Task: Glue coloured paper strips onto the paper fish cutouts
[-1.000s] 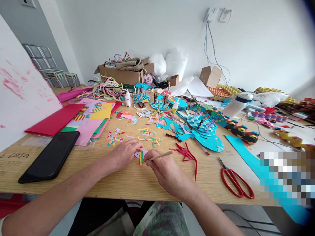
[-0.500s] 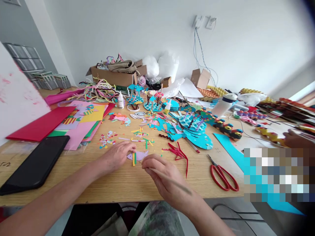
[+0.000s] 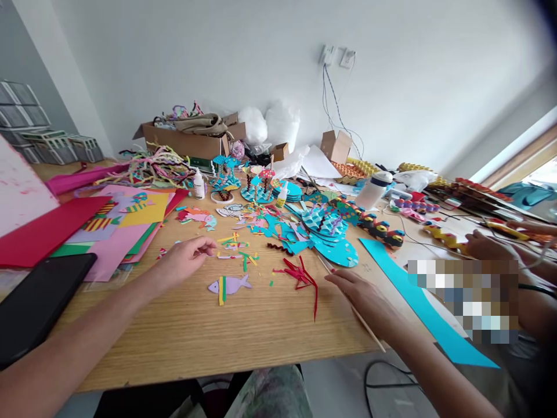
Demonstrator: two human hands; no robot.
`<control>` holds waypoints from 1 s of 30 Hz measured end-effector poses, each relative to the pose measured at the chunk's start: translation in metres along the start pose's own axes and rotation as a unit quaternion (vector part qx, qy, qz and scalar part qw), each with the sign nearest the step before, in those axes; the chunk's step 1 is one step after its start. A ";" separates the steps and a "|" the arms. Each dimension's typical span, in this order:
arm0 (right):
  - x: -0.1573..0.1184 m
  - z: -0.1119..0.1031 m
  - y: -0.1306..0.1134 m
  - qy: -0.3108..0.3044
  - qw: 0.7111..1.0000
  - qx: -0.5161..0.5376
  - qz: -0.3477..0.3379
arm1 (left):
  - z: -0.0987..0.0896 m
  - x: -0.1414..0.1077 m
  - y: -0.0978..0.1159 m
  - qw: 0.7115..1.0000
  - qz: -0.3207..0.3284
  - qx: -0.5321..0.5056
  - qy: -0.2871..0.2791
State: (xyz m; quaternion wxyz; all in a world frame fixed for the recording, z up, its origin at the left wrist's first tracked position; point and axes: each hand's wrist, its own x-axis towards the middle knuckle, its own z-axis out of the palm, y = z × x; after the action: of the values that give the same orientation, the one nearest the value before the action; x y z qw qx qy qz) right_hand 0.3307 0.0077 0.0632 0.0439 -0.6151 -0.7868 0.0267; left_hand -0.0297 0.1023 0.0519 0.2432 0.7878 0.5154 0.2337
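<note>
Right hand (image 3: 363, 296) shifted rightward, flat over stick (image 3: 369, 331), grip unclear, left hand (image 3: 188, 256) loosely unclenched

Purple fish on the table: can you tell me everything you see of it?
The fish looks cut from flat purple paper, with a small dark eye and a forked tail. It lies flat on the bare wood of the table, head to the picture's left. A yellow strip and a green strip cross it side by side behind the head, the yellow one overhanging the belly. Neither hand touches it.
</note>
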 end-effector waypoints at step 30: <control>0.093 -0.017 -0.103 0.005 0.998 -0.010 -0.055 | 0.016 0.035 -0.017 0.976 0.132 0.155 0.077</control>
State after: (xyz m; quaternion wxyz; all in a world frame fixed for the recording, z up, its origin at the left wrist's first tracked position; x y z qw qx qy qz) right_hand 0.2106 0.0729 0.0931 0.0433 -0.5717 -0.8192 0.0130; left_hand -0.0192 0.1380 0.0330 0.0448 0.8570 0.4535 0.2406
